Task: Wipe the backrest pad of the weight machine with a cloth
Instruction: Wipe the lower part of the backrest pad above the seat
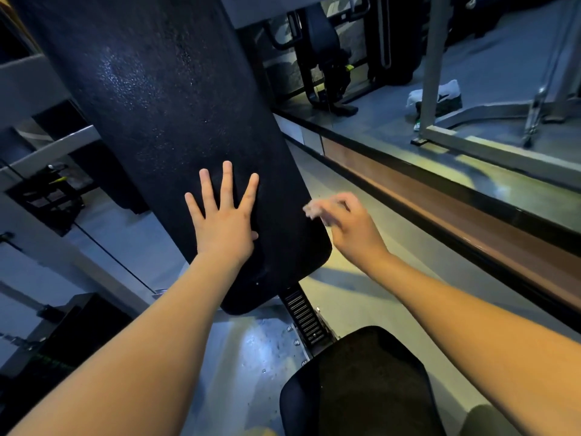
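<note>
The backrest pad [163, 99], long, black and finely textured, runs from the top left down to a rounded lower end near the middle of the view, tilted so that its lower end sits further right. The left hand [224, 228] lies flat on the lower part of the pad, palm down, with straight, widely spread fingers [226, 184] pointing up along it. The thumb is tucked at the right side of the palm. It holds nothing, and its forearm reaches in straight from the lower left.

The right hand [355, 228] is at the pad's right edge, just above the lower corner. It is seen from the back with the wrist bent and the fingers curled inward toward the pad. It is motion-blurred (the fingertips most of all), and a pale smear [312, 210] sits at the tips. I cannot tell whether that is cloth or skin, nor whether the hand grips anything. Its forearm comes in from the lower right.

Below the pad, a ribbed black rail [303, 316] leads down to the dark seat pad [361, 388]. Far off at the upper right, a white bundle [446, 89] lies on the floor.
</note>
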`<state>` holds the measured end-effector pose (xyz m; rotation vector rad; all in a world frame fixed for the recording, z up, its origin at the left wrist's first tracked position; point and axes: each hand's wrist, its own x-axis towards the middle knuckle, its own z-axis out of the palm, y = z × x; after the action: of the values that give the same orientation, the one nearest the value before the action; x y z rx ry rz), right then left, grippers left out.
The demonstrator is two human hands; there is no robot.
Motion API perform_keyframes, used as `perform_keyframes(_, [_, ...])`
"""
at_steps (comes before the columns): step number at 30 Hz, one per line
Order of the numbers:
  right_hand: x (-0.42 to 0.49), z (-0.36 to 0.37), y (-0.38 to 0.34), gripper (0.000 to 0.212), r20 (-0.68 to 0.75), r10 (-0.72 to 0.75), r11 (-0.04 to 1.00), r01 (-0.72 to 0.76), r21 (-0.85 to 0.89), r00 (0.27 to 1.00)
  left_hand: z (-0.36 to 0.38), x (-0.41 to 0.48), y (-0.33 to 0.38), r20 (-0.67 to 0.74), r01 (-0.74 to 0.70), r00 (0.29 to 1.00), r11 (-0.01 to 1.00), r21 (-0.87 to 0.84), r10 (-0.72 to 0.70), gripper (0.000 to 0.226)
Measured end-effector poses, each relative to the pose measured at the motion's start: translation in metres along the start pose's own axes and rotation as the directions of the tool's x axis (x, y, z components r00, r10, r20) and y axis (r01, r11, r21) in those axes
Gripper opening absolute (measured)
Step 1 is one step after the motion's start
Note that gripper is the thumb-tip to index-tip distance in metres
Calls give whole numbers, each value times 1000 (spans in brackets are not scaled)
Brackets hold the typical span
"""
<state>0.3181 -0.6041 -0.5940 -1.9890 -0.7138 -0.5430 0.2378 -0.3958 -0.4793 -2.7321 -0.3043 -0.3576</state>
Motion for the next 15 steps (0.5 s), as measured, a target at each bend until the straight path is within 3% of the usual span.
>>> perform_keyframes(2, [52, -9, -29, 27, -140, 106, 994, -102, 37, 984, 0, 0, 1, 2, 1, 1000, 1000, 2, -1, 111])
perform_keyframes(5, [107, -13, -57, 32, -109, 197, 972, -180, 150, 974, 0, 1, 2, 9, 5, 1000, 1000, 6, -5, 111])
perform_keyframes(9, [115, -6, -38, 47, 152, 325, 897, -355, 263, 933, 3, 3, 1, -10, -1, 1000, 1000, 6, 1, 112])
perform_keyframes(12, [81, 3, -5, 44, 334, 428, 811, -520, 269, 840, 7, 4, 2, -15, 1, 1000, 1000, -12, -1, 113])
perform_keyframes(15, [47, 5, 16, 44, 491, 485, 776, -615, 140, 724, 9, 5, 3, -19, 5, 1000, 1000, -17, -6, 114])
